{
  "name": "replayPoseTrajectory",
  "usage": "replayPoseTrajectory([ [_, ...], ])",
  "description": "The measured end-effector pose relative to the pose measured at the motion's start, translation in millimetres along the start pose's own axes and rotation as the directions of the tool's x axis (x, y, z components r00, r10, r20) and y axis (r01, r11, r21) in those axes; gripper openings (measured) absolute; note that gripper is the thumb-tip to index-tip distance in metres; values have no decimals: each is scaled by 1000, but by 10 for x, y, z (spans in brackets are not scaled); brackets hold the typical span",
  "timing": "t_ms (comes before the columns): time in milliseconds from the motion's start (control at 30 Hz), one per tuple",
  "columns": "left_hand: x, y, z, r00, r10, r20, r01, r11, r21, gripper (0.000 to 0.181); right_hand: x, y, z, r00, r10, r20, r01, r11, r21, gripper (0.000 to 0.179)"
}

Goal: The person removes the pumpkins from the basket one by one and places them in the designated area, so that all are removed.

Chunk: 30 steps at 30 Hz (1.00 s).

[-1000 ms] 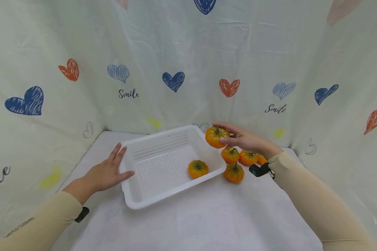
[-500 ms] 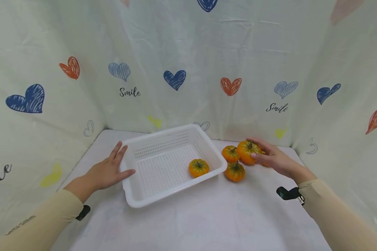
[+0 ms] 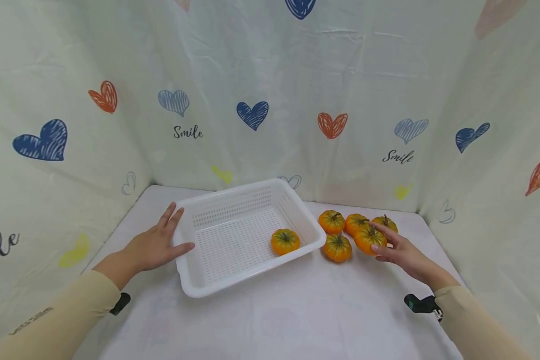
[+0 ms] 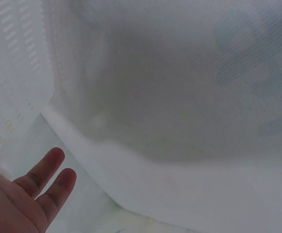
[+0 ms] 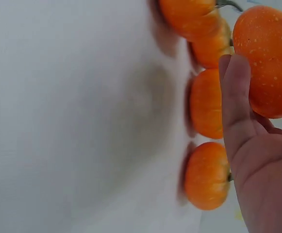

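Observation:
My right hand [image 3: 400,254] holds a small orange pumpkin [image 3: 368,241] with thumb and fingers at its sides. The right wrist view shows this held pumpkin [image 5: 267,63] off the table, near other pumpkins [image 5: 206,177]. Behind and left of it sit a pumpkin [image 3: 331,222], one nearer the basket [image 3: 337,249], one partly covered [image 3: 354,223] and one at the right [image 3: 385,223]. A white plastic basket [image 3: 252,281] contains a single pumpkin [image 3: 285,242] by its right side. My left hand [image 3: 150,248], fingers spread and straight, is at the basket's left rim.
A white cloth covers the table [image 3: 292,315]. Around its back and sides hangs a pale curtain [image 3: 283,155] printed with hearts and lettering. The loose pumpkins stand close to the basket's right end.
My right hand has carried the pumpkin from beside the basket's right rim to the right and toward me, lowering it near the other pumpkins. The left hand and basket stay put.

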<state>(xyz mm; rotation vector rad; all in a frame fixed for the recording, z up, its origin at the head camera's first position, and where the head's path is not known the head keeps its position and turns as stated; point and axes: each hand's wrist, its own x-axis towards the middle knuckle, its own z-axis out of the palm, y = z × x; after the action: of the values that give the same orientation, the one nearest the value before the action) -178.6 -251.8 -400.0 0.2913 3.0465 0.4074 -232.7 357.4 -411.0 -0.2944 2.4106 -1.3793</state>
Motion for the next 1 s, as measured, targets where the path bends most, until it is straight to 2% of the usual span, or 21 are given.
replayPoseTrajectory([
  [167,12,1,5,1000,0,3,0,1000,-1,104,35,118,39,999,34,-23,-35,999,-36,78],
  [267,12,4,5,1000,4,0,-4,1000,-5,104,42,136,44,999,50,-9,-50,998,-47,79],
  [633,-11,-10,1,1000,10,3,-10,1000,4,103,127,217,62,996,81,26,-80,997,-20,79],
  [1000,11,-17,5,1000,14,4,-14,1000,6,103,165,366,100,990,143,-9,-143,987,-69,81],
])
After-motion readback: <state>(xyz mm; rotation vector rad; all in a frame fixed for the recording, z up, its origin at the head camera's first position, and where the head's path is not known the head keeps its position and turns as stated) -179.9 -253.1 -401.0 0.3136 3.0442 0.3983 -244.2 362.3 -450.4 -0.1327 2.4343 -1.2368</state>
